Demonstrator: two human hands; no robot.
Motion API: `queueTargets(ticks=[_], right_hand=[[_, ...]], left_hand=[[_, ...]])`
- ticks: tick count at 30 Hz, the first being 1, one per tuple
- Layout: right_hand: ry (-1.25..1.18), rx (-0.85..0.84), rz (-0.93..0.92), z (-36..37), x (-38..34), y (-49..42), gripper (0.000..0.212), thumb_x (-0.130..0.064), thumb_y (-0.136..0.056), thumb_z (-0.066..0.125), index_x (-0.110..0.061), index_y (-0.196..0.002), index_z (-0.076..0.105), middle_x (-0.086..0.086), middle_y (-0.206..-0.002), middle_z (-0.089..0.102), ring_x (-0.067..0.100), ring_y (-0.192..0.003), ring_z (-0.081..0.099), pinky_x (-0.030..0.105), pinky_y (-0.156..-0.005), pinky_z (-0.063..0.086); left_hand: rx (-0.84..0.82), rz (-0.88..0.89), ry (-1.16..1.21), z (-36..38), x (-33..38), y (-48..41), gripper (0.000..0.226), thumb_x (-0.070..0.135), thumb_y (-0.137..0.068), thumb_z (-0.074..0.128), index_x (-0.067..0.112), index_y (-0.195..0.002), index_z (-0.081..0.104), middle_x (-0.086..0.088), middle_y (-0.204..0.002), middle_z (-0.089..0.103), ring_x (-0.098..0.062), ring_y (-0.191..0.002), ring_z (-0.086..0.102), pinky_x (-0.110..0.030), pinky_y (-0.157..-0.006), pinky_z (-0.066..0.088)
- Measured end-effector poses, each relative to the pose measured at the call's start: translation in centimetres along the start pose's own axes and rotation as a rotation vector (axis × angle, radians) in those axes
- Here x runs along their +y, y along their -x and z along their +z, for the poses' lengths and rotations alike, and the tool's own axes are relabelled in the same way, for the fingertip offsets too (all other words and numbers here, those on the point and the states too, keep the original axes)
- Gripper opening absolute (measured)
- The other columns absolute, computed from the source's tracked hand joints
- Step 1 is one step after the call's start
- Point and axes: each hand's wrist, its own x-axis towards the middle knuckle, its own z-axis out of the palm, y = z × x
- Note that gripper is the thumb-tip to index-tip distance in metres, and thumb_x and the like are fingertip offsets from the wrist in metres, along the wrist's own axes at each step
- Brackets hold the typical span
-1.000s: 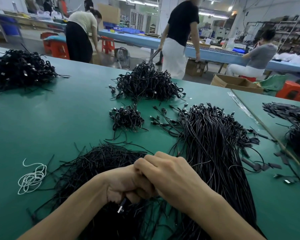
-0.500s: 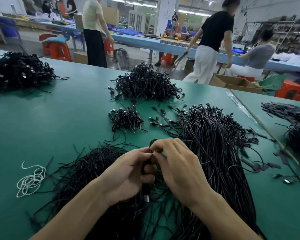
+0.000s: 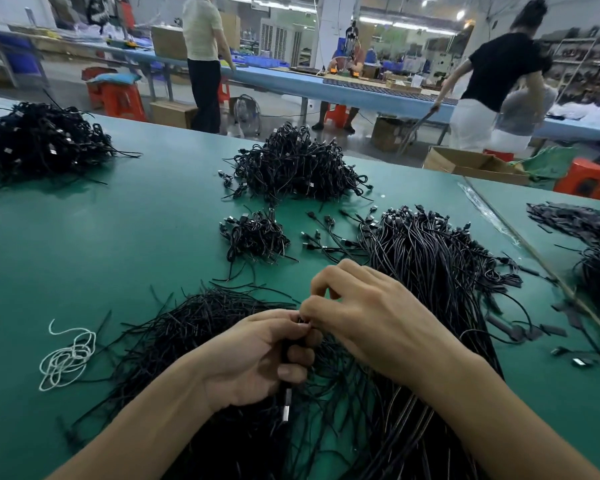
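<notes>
While left hand (image 3: pixel 253 358) curls round black cable (image 3: pixel 286 403), right hand (image 3: pixel 371 320) fingertips pinch its top end

The person's left hand (image 3: pixel 253 358) and right hand (image 3: pixel 371 323) are bare, with short, plain fingernails (image 3: pixel 286 371) showing on the left. The left forearm (image 3: pixel 136 427) and the right forearm (image 3: pixel 499 410) are uncovered down to the near edge of the view.

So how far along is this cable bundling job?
Done: coiled bundles sit in a small pile and a bigger heap behind it. In hand: the left hand grips one black cable while the right hand pinches its top. Left: the large sheaf of loose cables, so plenty seems to remain.
</notes>
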Motion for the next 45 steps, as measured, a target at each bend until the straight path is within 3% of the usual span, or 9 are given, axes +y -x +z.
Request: queueTargets(ticks=[5, 10, 17, 23, 27, 31, 34, 39, 45], right_hand=[[-0.044, -0.100, -0.044, 0.0, 0.0, 0.0, 0.012, -0.020, -0.095, 0.063, -0.020, -0.104, 0.069, -0.005, -0.097, 0.063, 0.016, -0.089, 0.057, 0.033, -0.078, 0.054], [-0.043, -0.100, -0.065, -0.1, -0.3, -0.1, 0.043, -0.027, -0.097, 0.027, -0.016, -0.095, 0.068, -0.002, -0.089, 0.061, 0.018, -0.083, 0.056, 0.034, -0.074, 0.053], [0.083, -0.011, -0.092, 0.4, -0.2, 0.2, 0.035, -0.022, -0.097, 0.035, -0.016, -0.090, 0.069, -0.003, -0.086, 0.061, 0.017, -0.080, 0.056, 0.032, -0.066, 0.053], [-0.109, 0.302, 0.299, 2.4, -1.1, 1.0, 0.002, -0.014, -0.092, 0.065, -0.014, -0.091, 0.065, -0.004, -0.087, 0.061, 0.015, -0.079, 0.056, 0.033, -0.061, 0.054], [-0.531, 0.452, 0.601, 3.5, -2.1, 0.8, 0.006, -0.017, -0.094, 0.063, -0.021, -0.090, 0.064, -0.018, -0.087, 0.059, 0.005, -0.083, 0.057, 0.018, -0.069, 0.047], [-0.923, 0.518, 0.802, 4.3, -3.2, 0.3, 0.016, -0.015, -0.096, 0.062, -0.025, -0.085, 0.065, -0.017, -0.079, 0.066, 0.001, -0.074, 0.060, 0.012, -0.065, 0.045], [-1.177, 0.566, 0.825, 4.5, -3.8, -0.1, 0.016, -0.009, -0.096, 0.061, -0.018, -0.085, 0.070, -0.012, -0.079, 0.071, 0.001, -0.075, 0.065, 0.014, -0.071, 0.049], [-1.506, 0.482, 0.749, 4.7, -3.8, 0.1, 0.012, -0.002, -0.095, 0.058, -0.001, -0.086, 0.066, -0.003, -0.075, 0.068, 0.005, -0.073, 0.062, 0.016, -0.068, 0.051], [-1.442, 0.267, 0.658, 4.4, -3.5, 0.6, 0.017, -0.010, -0.098, 0.060, -0.015, -0.085, 0.070, -0.007, -0.080, 0.068, 0.007, -0.080, 0.063, 0.026, -0.079, 0.053]], left_hand=[[-0.040, -0.077, -0.023, -0.4, 0.3, 0.0, 0.015, -0.001, -0.081, 0.054, 0.005, -0.078, 0.068, -0.009, -0.072, 0.053, -0.011, -0.054, 0.042, -0.018, -0.039, 0.033], [-0.097, -0.145, 0.024, -0.8, 0.2, -0.3, 0.022, -0.002, -0.085, 0.050, 0.005, -0.077, 0.069, -0.009, -0.073, 0.055, -0.011, -0.055, 0.043, -0.018, -0.040, 0.035], [-0.098, -0.151, 0.032, -0.7, 0.4, -0.5, 0.023, 0.002, -0.083, 0.045, 0.004, -0.078, 0.068, -0.007, -0.073, 0.054, -0.010, -0.056, 0.042, -0.018, -0.041, 0.035], [-0.001, 0.264, 0.022, 0.3, -0.5, -1.2, 0.024, -0.001, -0.085, 0.056, -0.001, -0.108, 0.065, -0.008, -0.085, 0.064, -0.012, -0.067, 0.058, -0.020, -0.056, 0.051], [0.310, 0.569, -0.536, -0.1, -1.1, -1.4, 0.033, 0.033, -0.076, 0.073, 0.019, -0.103, 0.063, 0.006, -0.091, 0.070, -0.010, -0.085, 0.065, -0.019, -0.075, 0.053], [0.587, 0.841, -1.108, -0.7, -1.1, -1.6, 0.019, 0.049, -0.080, 0.068, 0.041, -0.097, 0.064, 0.013, -0.074, 0.049, 0.000, -0.067, 0.047, -0.011, -0.062, 0.038], [0.510, 0.830, -1.067, -0.6, -1.2, -1.6, 0.026, 0.031, -0.092, 0.065, 0.048, -0.111, 0.063, 0.007, -0.064, 0.057, -0.002, -0.054, 0.049, -0.012, -0.052, 0.038], [0.284, 0.694, -0.667, 0.1, -0.7, -1.1, 0.045, 0.000, -0.102, 0.041, 0.032, -0.129, 0.059, 0.012, -0.097, 0.076, -0.004, -0.094, 0.070, -0.015, -0.084, 0.052], [0.074, 0.641, -0.272, 0.5, -0.5, 0.2, 0.048, 0.054, -0.095, 0.035, 0.025, -0.102, 0.073, -0.016, -0.104, 0.075, -0.025, -0.109, 0.069, -0.024, -0.088, 0.053]])
